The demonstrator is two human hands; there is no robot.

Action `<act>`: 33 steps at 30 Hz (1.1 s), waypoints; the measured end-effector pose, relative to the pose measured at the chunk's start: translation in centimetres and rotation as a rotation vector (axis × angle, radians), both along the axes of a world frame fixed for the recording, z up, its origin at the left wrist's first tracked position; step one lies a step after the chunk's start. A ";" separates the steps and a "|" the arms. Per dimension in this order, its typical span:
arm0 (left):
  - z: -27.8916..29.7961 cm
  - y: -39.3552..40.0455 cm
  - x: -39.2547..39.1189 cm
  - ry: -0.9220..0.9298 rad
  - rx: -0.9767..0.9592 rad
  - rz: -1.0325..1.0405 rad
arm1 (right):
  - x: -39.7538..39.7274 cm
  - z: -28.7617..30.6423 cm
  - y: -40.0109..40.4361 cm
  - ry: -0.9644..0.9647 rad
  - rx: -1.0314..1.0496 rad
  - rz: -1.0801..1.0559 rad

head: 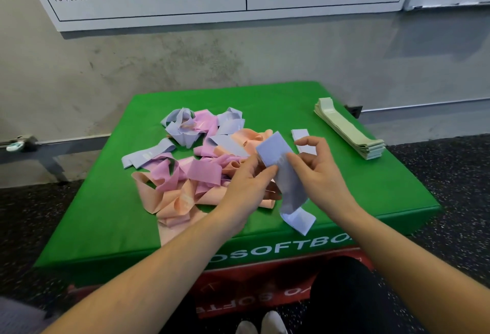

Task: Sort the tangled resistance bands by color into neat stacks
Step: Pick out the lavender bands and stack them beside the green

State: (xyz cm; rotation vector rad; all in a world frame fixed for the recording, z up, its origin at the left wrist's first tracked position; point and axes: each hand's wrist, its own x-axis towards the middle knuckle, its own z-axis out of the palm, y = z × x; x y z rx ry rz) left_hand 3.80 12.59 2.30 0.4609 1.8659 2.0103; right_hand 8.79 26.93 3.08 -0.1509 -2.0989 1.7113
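On your left, the tangled pile [196,164] of lavender, pink and peach resistance bands sprawls across the green soft box [358,196], with one peach band drooping over the front edge. Your left hand [249,185] reaches in over the pile's right side, fingers and thumb pinching the lower left edge of a lavender band [281,172]. That band stands raised between your hands, its lower end folded down onto the green surface near the front edge. Your right hand [320,172] pinches its right edge with thumb and forefinger, the other fingers loosely curled above. Just behind that hand lies a flat lavender band [301,135]. Farther right, near the box's edge, sits the neat stack of pale green bands [347,128].
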 end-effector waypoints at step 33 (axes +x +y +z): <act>2.6 8.0 -7.6 -0.580 0.438 0.382 | 3.6 -6.0 6.3 -0.271 0.075 0.103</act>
